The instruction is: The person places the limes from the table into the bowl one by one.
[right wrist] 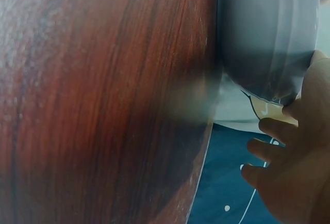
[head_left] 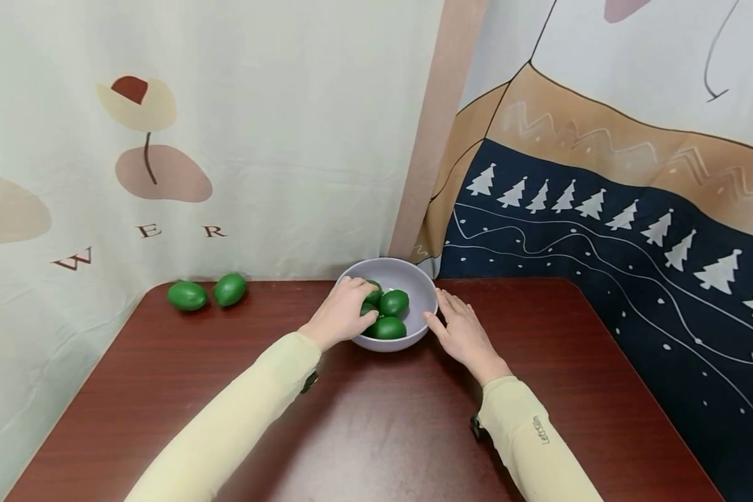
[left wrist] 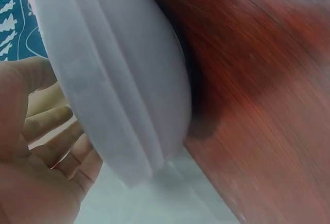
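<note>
A pale purple-grey bowl (head_left: 390,344) stands at the table's back edge with several green limes (head_left: 394,302) inside. My left hand (head_left: 341,311) reaches over the bowl's left rim, fingers and thumb spread loosely beside the limes there. In the left wrist view this hand (left wrist: 44,141) shows relaxed fingers past the rim, and no lime is visible in it. On the bowl's other side, my right hand (head_left: 466,332) lays extended fingers along the outer wall, with the thumb near the rim. The right wrist view shows that hand (right wrist: 296,146) beside the bowl (right wrist: 268,33).
Two more limes lie at the table's back left corner, one lime (head_left: 187,296) left of the other lime (head_left: 229,290). A reddish-brown wooden table (head_left: 376,432) bears everything. Behind it hang a pale printed curtain (head_left: 301,139) and a dark tree-patterned cloth (head_left: 539,251).
</note>
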{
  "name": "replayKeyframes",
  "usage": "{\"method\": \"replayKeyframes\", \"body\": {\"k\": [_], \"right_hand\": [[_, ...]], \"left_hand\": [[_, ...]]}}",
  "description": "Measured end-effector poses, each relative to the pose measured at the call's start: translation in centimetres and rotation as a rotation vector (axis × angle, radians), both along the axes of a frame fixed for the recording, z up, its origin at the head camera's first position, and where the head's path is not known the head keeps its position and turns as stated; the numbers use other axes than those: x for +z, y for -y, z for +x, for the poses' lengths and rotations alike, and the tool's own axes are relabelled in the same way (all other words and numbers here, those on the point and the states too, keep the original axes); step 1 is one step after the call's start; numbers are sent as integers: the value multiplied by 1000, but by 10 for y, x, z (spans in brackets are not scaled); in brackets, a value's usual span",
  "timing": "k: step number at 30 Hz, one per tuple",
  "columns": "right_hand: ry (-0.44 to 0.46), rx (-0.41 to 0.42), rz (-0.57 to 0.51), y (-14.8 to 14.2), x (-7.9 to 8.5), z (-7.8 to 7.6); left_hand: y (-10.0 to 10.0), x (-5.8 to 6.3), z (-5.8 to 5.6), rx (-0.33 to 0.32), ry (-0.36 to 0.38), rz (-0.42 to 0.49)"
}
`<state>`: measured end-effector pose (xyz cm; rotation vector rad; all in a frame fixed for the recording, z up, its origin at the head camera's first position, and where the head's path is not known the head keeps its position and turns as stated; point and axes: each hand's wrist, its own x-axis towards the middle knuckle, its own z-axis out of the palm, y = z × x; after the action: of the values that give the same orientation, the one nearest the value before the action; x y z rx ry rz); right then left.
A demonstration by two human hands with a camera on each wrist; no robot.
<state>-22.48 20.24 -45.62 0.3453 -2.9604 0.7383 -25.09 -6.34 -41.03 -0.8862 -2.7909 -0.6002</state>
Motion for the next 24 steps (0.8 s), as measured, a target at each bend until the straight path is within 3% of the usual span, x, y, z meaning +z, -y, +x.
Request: {"method": "replayKeyframes", "body": {"k": [10, 24], "right_hand": [[21, -1, 19, 0, 0, 0], [-32, 12, 50, 0, 3, 1]], "left_hand": [[29, 5, 9, 18, -46, 3], [76, -1, 21, 56, -104, 4]]}}
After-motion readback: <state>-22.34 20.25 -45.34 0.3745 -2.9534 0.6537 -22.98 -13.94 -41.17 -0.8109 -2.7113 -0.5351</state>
